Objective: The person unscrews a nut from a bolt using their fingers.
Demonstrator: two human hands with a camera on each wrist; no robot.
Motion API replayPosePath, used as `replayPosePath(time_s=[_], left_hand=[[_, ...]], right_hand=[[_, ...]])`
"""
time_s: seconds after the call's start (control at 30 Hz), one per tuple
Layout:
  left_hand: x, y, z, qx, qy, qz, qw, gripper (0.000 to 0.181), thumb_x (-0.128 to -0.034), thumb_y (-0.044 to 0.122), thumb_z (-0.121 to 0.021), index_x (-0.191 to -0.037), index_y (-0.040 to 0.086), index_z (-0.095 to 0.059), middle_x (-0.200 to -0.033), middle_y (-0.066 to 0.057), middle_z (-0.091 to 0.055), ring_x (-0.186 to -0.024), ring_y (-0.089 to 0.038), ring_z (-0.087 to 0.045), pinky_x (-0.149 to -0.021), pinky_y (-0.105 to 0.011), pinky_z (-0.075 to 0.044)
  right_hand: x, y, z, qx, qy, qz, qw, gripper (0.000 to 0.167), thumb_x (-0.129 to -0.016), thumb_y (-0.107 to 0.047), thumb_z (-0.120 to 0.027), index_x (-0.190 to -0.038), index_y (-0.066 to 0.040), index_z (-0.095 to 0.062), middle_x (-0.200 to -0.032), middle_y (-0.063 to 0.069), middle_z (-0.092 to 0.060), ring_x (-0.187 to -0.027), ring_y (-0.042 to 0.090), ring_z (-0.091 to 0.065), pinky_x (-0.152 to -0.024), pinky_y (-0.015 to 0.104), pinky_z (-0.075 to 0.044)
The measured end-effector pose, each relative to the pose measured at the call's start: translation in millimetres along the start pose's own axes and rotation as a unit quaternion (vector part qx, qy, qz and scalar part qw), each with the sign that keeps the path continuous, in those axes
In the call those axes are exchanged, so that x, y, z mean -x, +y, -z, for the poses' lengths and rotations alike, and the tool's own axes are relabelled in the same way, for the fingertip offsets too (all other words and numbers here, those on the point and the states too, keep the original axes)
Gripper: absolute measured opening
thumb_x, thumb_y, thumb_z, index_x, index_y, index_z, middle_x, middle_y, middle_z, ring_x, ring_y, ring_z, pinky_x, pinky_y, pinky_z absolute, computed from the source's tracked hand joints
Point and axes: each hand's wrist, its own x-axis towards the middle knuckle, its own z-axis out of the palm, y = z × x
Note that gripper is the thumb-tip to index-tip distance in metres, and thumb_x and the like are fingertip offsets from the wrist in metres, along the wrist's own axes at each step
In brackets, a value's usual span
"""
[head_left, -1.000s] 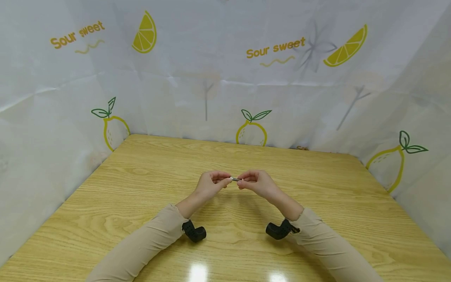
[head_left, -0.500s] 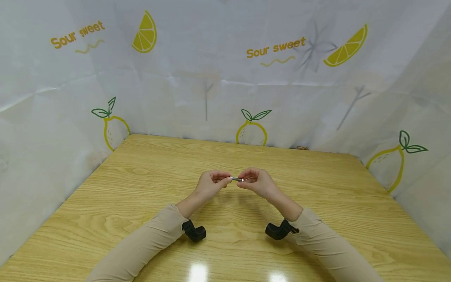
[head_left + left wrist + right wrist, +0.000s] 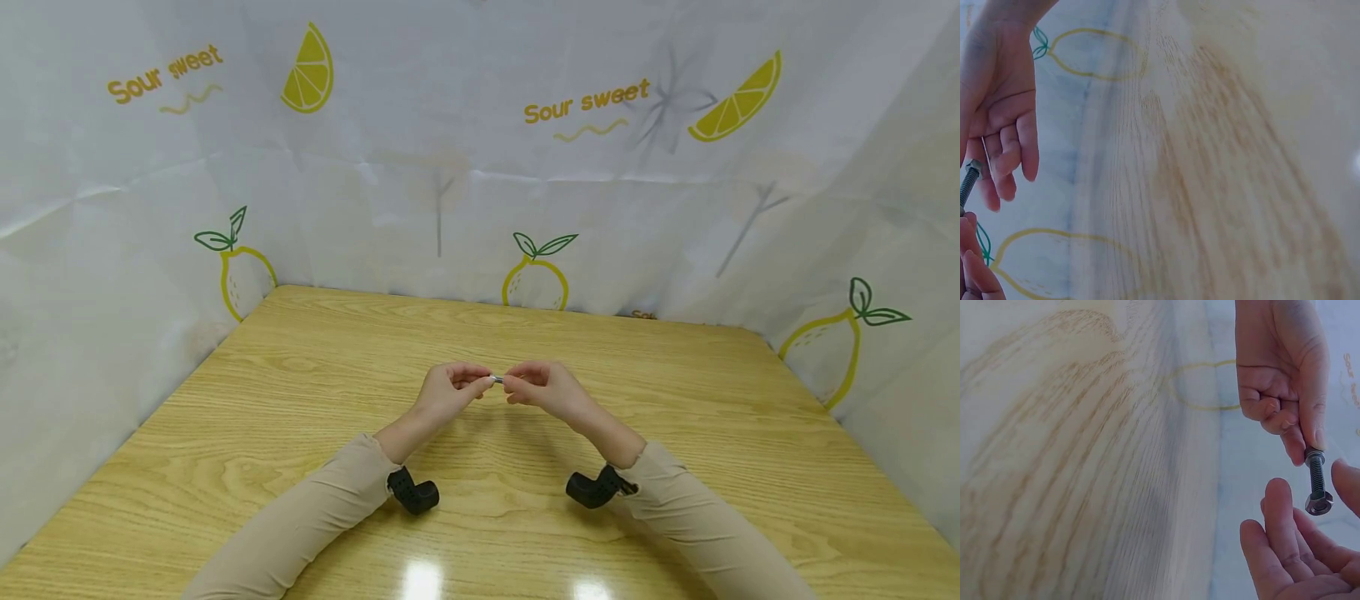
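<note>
A small metal bolt [image 3: 1316,475] with a threaded shank is held up above the table between my hands. My left hand [image 3: 444,393] pinches one end of it between thumb and fingertips. At the other end sits a hex piece [image 3: 1319,503]; whether it is a nut or the head I cannot tell. My right hand [image 3: 551,389] surrounds that end. In the right wrist view its thumb [image 3: 1347,486] and fingers [image 3: 1280,500] stand apart on either side of the bolt without visible contact. In the head view the right thumb hides the hex end.
Below the hands spreads a wood-grain table [image 3: 337,358]. A white lemon-print cloth [image 3: 375,208] hangs along its back and sides. Each wrist carries a black camera mount, one on the left [image 3: 414,493] and another on the right [image 3: 592,490].
Half a second ago more of the bolt showed, with its right end visible by the right fingertips. Now the right thumb has shifted slightly left and covers that end. The left hand stays in place.
</note>
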Motion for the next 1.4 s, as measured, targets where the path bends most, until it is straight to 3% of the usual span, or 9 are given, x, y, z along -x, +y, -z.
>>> replayPosePath(time_s=[0.23,0.47,0.63,0.87,0.93,1.4], left_hand=[[-0.5,0.0,-0.5,0.004,0.001,-0.002,1.0000,0.020,-0.0884,0.017,-0.065,-0.104,0.004,-0.069,-0.096,-0.013,-0.068,-0.081,-0.022,-0.064,-0.070,-0.034,-0.050],[-0.9,-1.3,-0.6,0.001,0.000,-0.006,1.0000,0.022,-0.0883,0.018,-0.065,-0.104,0.003,-0.068,-0.094,-0.013,-0.067,-0.080,-0.024,-0.063,-0.068,-0.033,-0.049],[0.5,-0.2,-0.5,0.001,-0.001,-0.012,0.9999,0.022,-0.0886,0.017,-0.065,-0.104,0.002,-0.068,-0.093,-0.014,-0.068,-0.084,-0.031,-0.063,-0.068,-0.031,-0.049],[1.9,2.1,-0.7,-0.006,0.000,-0.017,0.9998,0.021,-0.0892,0.015,-0.064,-0.104,0.002,-0.068,-0.093,-0.014,-0.068,-0.073,-0.013,-0.062,-0.066,-0.028,-0.049],[1.9,2.0,-0.8,-0.006,0.000,-0.017,0.9998,0.021,-0.0892,0.015,-0.064,-0.104,0.002,-0.068,-0.093,-0.014,-0.068,-0.073,-0.014,-0.062,-0.067,-0.028,-0.049],[2.0,1.8,-1.3,-0.001,-0.001,-0.011,0.9999,0.020,-0.0895,0.016,-0.063,-0.104,0.003,-0.068,-0.094,-0.013,-0.068,-0.075,-0.015,-0.063,-0.066,-0.025,-0.047]], right_hand=[[-1.1,-0.1,0.2,-0.004,-0.011,-0.026,0.9996,0.041,-0.096,-0.027,-0.052,-0.110,0.012,-0.058,-0.094,0.020,-0.067,-0.075,0.011,-0.064,-0.084,0.039,-0.054],[0.4,1.3,-0.3,0.019,0.019,-0.003,0.9996,0.027,-0.092,-0.018,-0.060,-0.108,0.004,-0.062,-0.098,0.025,-0.065,-0.088,0.032,-0.064,-0.081,0.042,-0.053],[0.9,1.8,-1.5,0.027,0.039,0.019,0.9987,0.024,-0.088,-0.014,-0.065,-0.105,0.003,-0.063,-0.090,0.017,-0.066,-0.088,0.038,-0.064,-0.078,0.044,-0.052],[1.1,3.3,-2.7,0.038,0.059,0.033,0.9970,0.024,-0.086,-0.014,-0.068,-0.103,0.001,-0.063,-0.091,0.011,-0.063,-0.078,0.019,-0.063,-0.076,0.044,-0.052],[1.4,3.0,-2.9,0.039,0.060,0.034,0.9969,0.023,-0.085,-0.014,-0.068,-0.102,0.001,-0.063,-0.092,0.012,-0.063,-0.077,0.015,-0.062,-0.075,0.043,-0.053],[1.3,3.4,-4.4,0.027,0.062,0.046,0.9966,0.020,-0.086,-0.009,-0.067,-0.100,0.002,-0.060,-0.099,0.016,-0.061,-0.081,0.016,-0.065,-0.075,0.038,-0.054]])
